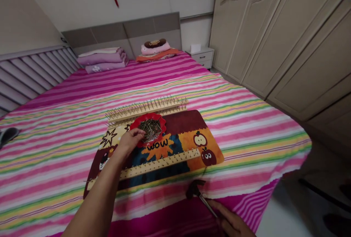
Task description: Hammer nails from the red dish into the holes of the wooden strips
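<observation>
My left hand (132, 140) is at the near left edge of a red scalloped dish (163, 124) heaped with loose nails (150, 128). Its fingertips meet in a pinch over the nails; whatever is between them is too small to make out. Low on the right, my right hand (229, 219) grips a hammer (202, 197) by its handle, with the dark head above the bedspread. Between my hands a pale wooden strip (164, 161) lies across a printed mat (179, 121), dotted with rows of holes and several nails. My left forearm covers part of this strip.
Behind the dish lie more wooden strips (145, 111) bristling with upright nails. The mat rests on a bed with a striped bedspread (246, 127). Folded bedding (102, 59) sits near the headboard (153, 25). A wardrobe (263, 32) and nightstand (203, 57) stand at the right.
</observation>
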The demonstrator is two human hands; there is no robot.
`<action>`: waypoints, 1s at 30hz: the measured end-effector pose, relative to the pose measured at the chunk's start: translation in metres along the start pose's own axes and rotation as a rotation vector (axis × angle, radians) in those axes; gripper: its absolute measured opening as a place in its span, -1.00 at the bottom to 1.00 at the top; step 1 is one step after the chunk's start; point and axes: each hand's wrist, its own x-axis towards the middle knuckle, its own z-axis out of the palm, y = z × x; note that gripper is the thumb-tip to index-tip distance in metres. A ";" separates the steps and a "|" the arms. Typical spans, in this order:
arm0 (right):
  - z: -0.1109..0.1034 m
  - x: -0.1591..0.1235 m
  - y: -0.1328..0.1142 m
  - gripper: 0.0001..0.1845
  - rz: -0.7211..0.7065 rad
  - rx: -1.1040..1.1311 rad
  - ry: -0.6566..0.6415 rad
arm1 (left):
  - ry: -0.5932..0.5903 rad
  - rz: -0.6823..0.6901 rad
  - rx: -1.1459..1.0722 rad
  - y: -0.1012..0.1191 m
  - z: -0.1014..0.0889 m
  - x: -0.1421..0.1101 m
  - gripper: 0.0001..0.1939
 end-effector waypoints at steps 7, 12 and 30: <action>0.004 -0.002 -0.002 -0.49 -0.020 -0.061 0.043 | 0.039 -0.130 -0.199 0.013 -0.019 -0.051 -0.73; 0.005 -0.002 -0.002 -0.50 -0.006 -0.090 0.053 | -0.131 -0.194 -0.263 0.000 -0.016 -0.099 -0.64; 0.007 -0.004 0.002 -0.49 0.053 -0.199 0.086 | -0.376 -0.089 0.585 -0.074 0.040 -0.195 -0.87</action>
